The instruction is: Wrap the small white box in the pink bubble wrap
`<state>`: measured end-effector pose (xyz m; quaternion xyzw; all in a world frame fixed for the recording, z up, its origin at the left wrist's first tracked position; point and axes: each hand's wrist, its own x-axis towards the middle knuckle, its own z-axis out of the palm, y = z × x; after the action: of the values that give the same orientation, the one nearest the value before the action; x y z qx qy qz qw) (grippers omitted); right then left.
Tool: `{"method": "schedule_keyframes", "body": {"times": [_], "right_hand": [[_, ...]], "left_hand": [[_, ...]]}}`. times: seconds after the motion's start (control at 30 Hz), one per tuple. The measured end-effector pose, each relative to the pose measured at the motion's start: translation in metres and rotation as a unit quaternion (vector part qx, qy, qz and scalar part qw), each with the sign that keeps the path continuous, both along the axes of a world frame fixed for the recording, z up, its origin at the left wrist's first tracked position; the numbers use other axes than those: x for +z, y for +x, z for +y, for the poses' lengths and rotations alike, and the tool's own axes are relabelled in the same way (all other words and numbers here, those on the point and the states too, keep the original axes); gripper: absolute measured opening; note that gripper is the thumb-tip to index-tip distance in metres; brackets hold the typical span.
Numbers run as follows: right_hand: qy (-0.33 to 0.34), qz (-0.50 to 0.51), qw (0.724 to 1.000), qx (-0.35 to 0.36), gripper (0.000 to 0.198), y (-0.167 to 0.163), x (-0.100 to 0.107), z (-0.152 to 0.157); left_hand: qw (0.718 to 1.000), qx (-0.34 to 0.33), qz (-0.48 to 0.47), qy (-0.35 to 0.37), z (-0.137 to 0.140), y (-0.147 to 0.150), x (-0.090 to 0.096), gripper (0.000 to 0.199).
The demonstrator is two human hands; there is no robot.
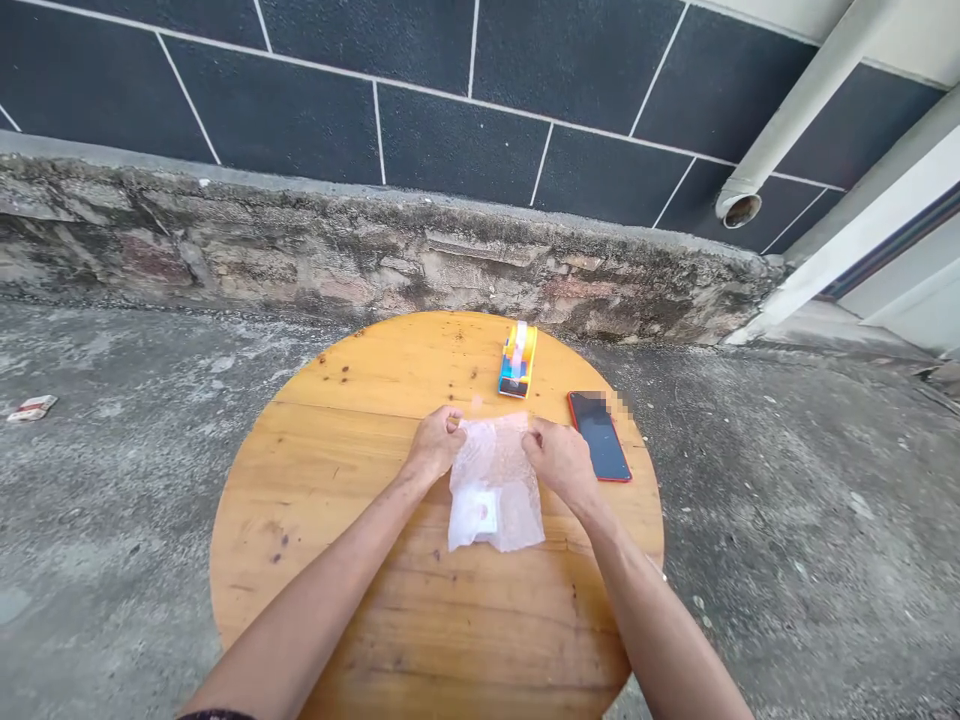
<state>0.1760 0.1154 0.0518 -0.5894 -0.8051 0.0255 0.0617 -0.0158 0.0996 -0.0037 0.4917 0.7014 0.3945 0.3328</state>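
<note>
A translucent bubble wrap bag (517,490) lies near the middle of the round wooden table. Inside its lower part shows a small white box (487,512), blurred by the plastic. My left hand (439,442) pinches the bag's upper left corner between thumb and fingers. At the upper right edge, my right hand (559,455) grips the bag in the same way, fingers curled. Just beyond the hands stands a yellow and blue tape dispenser (517,360) with a roll of tape. A phone with a red edge (604,440) lies beside my right hand.
The round wooden table (337,450) stands on a grey concrete floor (765,500). Behind it run a rough stone ledge (375,260) and a dark tiled wall (465,130). A white drainpipe (795,110) comes down at the right. A crumpled packet (32,408) lies on the floor at left.
</note>
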Motion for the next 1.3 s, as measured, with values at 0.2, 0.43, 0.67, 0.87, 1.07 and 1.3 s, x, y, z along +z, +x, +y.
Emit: {"method": "schedule_keyframes", "body": {"times": [0.2,0.43,0.67,0.87,1.07,1.3], "right_hand": [[-0.003,0.057,0.998,-0.034,0.035,0.037,-0.014,-0.011],[-0.070,0.320,0.944,0.041,0.030,0.048,-0.020,-0.052],[-0.064,0.348,0.933,0.067,0.037,0.029,-0.030,-0.067],[-0.080,0.318,0.943,0.054,0.041,0.018,-0.036,-0.066],[-0.032,0.415,0.898,0.144,0.023,0.026,-0.031,-0.078],[-0.172,0.356,0.863,0.314,0.024,0.064,-0.017,-0.116]], "left_hand": [[0.998,0.030,0.057,0.018,-0.028,-0.006,0.022,0.029],[0.992,-0.053,0.118,0.015,-0.088,0.001,0.051,0.032],[0.970,-0.066,0.233,-0.020,-0.068,0.016,0.057,0.039],[0.972,-0.087,0.215,-0.039,-0.051,0.008,0.053,0.033],[0.985,-0.056,0.162,-0.034,-0.067,-0.026,0.034,0.028],[0.992,-0.005,0.119,-0.039,-0.082,-0.044,0.011,0.030]]}}
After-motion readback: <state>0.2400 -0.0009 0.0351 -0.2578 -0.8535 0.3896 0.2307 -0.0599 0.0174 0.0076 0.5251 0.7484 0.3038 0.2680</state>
